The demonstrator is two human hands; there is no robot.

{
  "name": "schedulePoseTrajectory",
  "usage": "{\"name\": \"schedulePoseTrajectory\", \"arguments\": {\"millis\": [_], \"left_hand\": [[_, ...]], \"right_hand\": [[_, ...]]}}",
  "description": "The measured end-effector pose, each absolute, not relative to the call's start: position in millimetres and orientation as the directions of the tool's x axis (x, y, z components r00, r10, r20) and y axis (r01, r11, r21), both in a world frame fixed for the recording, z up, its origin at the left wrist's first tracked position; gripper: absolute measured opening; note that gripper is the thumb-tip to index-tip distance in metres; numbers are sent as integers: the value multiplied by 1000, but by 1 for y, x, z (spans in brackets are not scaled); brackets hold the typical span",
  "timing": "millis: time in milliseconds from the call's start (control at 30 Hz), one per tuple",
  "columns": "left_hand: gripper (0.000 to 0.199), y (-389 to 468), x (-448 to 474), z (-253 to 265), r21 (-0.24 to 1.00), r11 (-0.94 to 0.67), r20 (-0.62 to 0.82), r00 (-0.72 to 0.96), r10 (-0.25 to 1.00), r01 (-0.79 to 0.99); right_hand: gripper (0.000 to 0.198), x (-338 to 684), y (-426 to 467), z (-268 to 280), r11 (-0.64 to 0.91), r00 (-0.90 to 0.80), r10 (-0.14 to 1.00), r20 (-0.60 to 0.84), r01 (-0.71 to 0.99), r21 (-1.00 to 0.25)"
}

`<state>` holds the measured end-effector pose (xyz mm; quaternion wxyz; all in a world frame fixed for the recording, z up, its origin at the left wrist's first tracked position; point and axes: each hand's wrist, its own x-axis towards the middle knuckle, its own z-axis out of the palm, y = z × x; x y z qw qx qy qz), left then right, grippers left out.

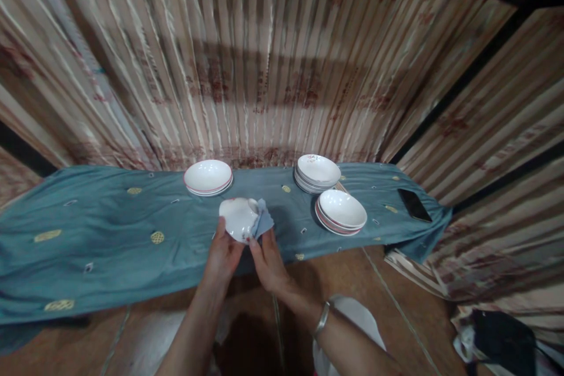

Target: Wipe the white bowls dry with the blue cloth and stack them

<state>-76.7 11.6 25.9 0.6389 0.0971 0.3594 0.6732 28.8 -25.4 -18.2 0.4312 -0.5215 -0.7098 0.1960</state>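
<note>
Two hands of ours share one glossy white dish [238,220], tilted in our grasp to the left of the near stack [341,211] of bowls, over the cloth-covered counter [118,205]. Our left hand [222,255] has its fingers around the dish's lower left edge; our right hand [269,264] has its fingers grasping a blue-grey cloth [264,220] against the dish's right side. We judge the dish to be ceramic: stiff, fairly light, slick where it shines and likely to chip if knocked (we cannot tell which face is toward us). Its rim looks the best hold, our left fingers bearing the weight and the soft cloth lending our right ones some grip.

The counter's front edge runs on our side of the near stack, so we mind the drop there. The far stack [317,173] stands behind the near stack and slightly left, the left stack [208,178] well to its left and farther back, the phone [414,204] to its right. We see the widest room left of the near stack, past the left stack; rightward travel risks a knock against the near stack itself.
</note>
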Motion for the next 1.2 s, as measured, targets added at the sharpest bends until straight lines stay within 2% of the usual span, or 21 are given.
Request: {"name": "schedulePoseTrajectory", "arguments": {"millis": [200,433,633,833,1067,1200], "left_hand": [[33,5,-81,33,541,57,-309,-135,942,-839],[38,-3,-90,33,568,56,-298,-141,944,-821],[37,-10,-90,41,541,48,-255,-110,961,-839],[34,-5,-89,39,574,17,-267,-167,949,-819],[41,7,-79,35,618,-35,-202,-202,958,-786],[37,9,-65,32,650,20,-228,-170,959,-760]], "right_hand": [[59,30,-28,0,464,-132,859,495,612,-641],[56,28,-27,16,542,-200,789,582,674,-503],[59,28,-23,27,511,-207,781,590,754,-413],[53,34,-18,12,439,-132,816,563,775,-455],[43,53,-22,18,535,-187,802,567,645,-545],[50,62,-35,24,584,-249,773,584,639,-500]]}}
